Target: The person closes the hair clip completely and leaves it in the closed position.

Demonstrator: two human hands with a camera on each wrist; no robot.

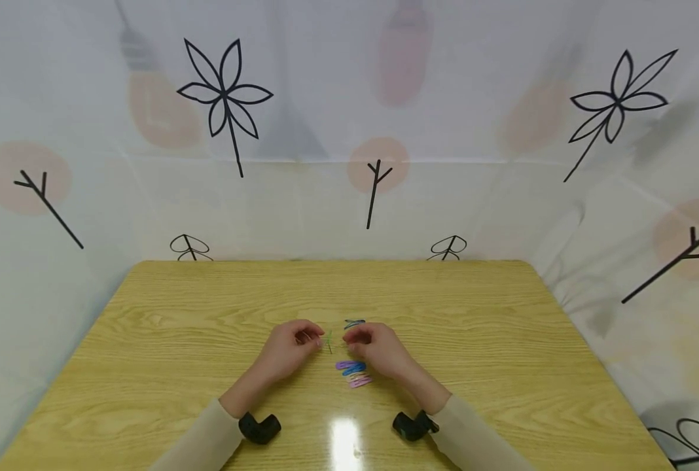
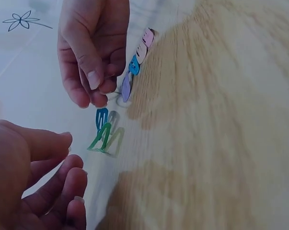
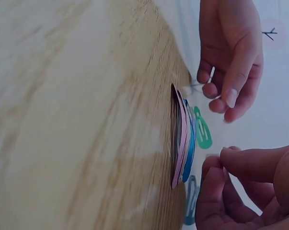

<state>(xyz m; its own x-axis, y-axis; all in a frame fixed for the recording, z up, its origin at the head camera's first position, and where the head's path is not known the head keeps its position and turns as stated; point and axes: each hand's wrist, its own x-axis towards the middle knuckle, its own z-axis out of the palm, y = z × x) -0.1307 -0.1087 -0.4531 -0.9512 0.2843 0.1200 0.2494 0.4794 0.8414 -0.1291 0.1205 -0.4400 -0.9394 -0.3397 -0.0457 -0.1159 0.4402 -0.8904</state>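
Note:
Between the two hands a green snap hair clip [image 1: 329,341] is on the table, its green loop also showing in the left wrist view. My left hand [image 1: 293,347] is just left of it, fingers loosely bent and thumb apart from them, holding nothing. On the other side, my right hand [image 1: 379,348] hovers with bent fingers, and nothing shows in its grasp. A dark blue hair clip [image 1: 354,323] lies just beyond the right fingertips. Nearer me is a row of clips: purple [image 1: 345,365], blue [image 1: 354,369], beige [image 1: 357,376] and pink [image 1: 360,382].
The wood-grain table [image 1: 208,301] spreads out around the hands. A pale curtain [image 1: 302,209] with printed flowers and twigs hangs behind it and along both sides. Black camera mounts [image 1: 259,428] sit on the wrists, and light glares off the tabletop near the front.

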